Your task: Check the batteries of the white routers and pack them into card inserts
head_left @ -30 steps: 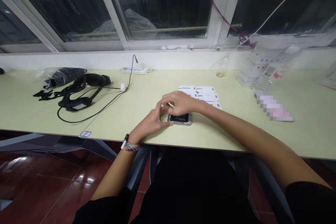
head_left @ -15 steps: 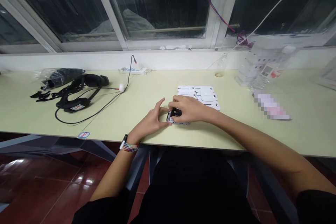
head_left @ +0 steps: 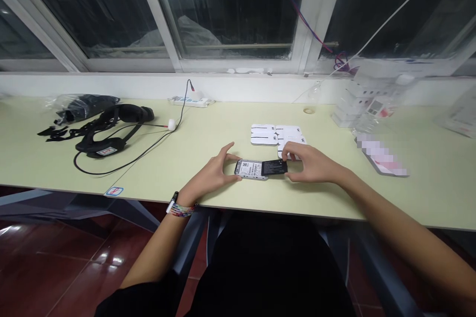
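Observation:
My left hand (head_left: 212, 172) grips the left end of a small flat electronic device (head_left: 248, 169) between thumb and fingers. The device lies on the table, its back uncovered, with white printed labels showing inside. A flat black battery (head_left: 273, 167) with fine print is pinched at its right end by my right hand (head_left: 311, 163). The battery's left end overlaps the device's right part; whether it touches there I cannot tell. Just behind are several white rounded plates (head_left: 264, 139) with dark marks, partly covered by my right hand.
A black headset (head_left: 99, 146) with a cable lies at the left, beside a plastic bag of black items (head_left: 87, 105). A power strip (head_left: 191, 102) is against the wall. At the right are white boxes (head_left: 344, 115), a clear bottle (head_left: 385, 101) and a pinkish packet (head_left: 383, 158).
My right hand has moved right with the battery, from over the device to its right end, exposing the labels. My left hand keeps its grip on the device.

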### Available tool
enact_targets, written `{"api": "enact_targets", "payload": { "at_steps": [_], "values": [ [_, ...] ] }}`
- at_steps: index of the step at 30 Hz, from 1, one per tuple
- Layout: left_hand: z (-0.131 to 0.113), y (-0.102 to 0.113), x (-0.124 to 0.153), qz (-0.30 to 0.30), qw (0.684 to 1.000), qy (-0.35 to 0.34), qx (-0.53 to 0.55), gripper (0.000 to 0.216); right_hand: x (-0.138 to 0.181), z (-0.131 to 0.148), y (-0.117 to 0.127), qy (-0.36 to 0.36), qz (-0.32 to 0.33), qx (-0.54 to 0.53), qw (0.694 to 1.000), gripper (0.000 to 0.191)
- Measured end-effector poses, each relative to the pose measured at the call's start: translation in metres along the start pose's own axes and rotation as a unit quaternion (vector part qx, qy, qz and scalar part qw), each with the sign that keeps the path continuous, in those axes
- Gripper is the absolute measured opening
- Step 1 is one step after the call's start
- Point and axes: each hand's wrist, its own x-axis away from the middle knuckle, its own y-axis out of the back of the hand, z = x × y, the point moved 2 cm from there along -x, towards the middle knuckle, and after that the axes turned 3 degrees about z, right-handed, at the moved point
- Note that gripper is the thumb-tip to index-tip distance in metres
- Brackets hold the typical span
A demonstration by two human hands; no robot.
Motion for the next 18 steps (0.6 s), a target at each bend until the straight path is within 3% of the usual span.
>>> {"api": "enact_targets", "payload": {
  "at_steps": [4, 18],
  "values": [
    [0.0, 0.0, 0.001, 0.0, 1.0, 0.007, -0.003, 0.108, 0.011, -0.014, -0.009, -0.029, 0.007, -0.012, 0.999, 0.03],
    [0.001, 0.001, 0.001, 0.003, 1.0, 0.014, -0.014, 0.104, 0.011, -0.017, -0.014, -0.053, 0.042, -0.042, 0.997, 0.036]
  ]
}}
